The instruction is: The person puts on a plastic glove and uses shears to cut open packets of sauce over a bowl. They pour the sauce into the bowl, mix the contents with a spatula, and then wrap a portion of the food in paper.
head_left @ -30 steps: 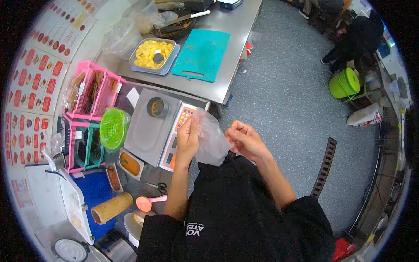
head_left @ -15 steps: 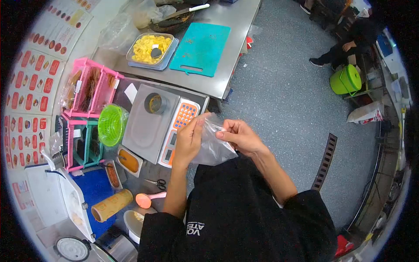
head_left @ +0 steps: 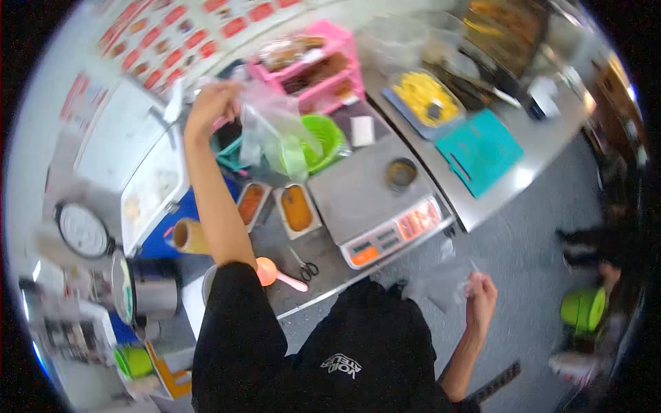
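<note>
My left hand, raised over the rack side of the counter, has its fingers closed on a clear plastic bag. That bag hangs to the right, partly in front of a green basket and a pink rack. Low on the right, above the floor, my right hand pinches another thin clear plastic bag, which trails to the left. Between the hands sits a digital scale with a small round metal cup on its platform. Both bags are somewhat blurred.
Below the basket are two sauce trays, scissors and an orange-pink scoop. On the steel table lie a container of yellow pieces and a teal cutting board. A person in dark clothes is at the far right.
My hands have moved apart: the left reaches up toward the racks with a bag, the right stays low with one. The view has turned toward the counter.
</note>
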The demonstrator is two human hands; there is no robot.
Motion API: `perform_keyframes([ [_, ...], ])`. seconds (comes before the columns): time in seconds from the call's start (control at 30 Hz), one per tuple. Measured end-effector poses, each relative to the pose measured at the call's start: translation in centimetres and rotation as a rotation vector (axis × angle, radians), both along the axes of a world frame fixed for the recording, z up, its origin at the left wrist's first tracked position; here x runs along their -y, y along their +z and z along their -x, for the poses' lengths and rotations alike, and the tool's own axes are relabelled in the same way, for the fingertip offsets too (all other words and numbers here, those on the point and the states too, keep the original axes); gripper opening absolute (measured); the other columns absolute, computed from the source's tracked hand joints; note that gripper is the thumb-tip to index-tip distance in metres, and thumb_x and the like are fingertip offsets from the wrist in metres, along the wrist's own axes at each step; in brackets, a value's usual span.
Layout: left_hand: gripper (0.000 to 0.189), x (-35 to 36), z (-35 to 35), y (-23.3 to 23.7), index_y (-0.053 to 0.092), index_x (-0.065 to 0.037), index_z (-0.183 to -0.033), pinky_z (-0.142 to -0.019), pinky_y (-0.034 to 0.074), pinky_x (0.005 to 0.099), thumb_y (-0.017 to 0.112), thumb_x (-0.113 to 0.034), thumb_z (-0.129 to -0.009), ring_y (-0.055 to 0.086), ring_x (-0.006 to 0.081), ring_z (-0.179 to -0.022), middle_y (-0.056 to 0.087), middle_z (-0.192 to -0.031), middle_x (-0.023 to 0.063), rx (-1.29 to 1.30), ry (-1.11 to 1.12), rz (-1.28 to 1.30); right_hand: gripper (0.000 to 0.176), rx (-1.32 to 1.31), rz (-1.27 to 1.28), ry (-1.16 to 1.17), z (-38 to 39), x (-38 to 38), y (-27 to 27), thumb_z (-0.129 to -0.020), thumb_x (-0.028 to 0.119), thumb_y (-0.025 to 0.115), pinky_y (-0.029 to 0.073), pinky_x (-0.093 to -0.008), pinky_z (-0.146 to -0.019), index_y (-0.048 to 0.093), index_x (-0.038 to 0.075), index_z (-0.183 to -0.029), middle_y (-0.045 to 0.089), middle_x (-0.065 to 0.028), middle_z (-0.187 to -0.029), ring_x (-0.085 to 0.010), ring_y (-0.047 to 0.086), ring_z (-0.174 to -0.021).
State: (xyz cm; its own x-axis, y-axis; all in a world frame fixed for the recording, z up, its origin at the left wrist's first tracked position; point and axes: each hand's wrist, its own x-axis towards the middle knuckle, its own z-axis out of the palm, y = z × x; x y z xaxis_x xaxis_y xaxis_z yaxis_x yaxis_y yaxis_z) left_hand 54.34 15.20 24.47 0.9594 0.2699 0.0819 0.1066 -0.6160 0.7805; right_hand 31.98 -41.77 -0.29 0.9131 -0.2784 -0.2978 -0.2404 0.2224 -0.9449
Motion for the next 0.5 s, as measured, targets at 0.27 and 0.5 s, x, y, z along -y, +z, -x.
perform_keyframes([
  [0.27, 0.037, -19.1, -5.5, 4.5, 0.054, 0.008, -0.118, -0.071, 0.054, 0.0292, 0.056, -0.019, -0.093, 0.069, 0.0218, -0.086, 0.068, -0.099, 0.0144, 0.686, 0.358, 0.099, 0.011, -0.053, -0.148, 0.078, 0.2, -6.4, -2.3, -0.089, 0.012, 0.068, 0.044, -0.0243, -0.054, 0.061, 0.004, -0.084, 0.061, -0.0016, -0.074, -0.0090, 0.054, -0.061],
  [0.5, 0.043, -5.8, -4.8, -2.1, 0.053, 0.003, -0.124, -0.098, 0.042, 0.0339, 0.066, -0.019, -0.090, 0.056, 0.0212, -0.112, 0.059, -0.120, 0.0162, 1.044, 0.197, 0.272, 0.023, 0.042, 0.138, 0.046, -3.3, -15.3, 3.9, -0.087, 0.012, 0.069, 0.035, -0.0220, -0.038, 0.053, 0.009, -0.071, 0.052, 0.0008, -0.059, -0.0065, 0.045, -0.044],
])
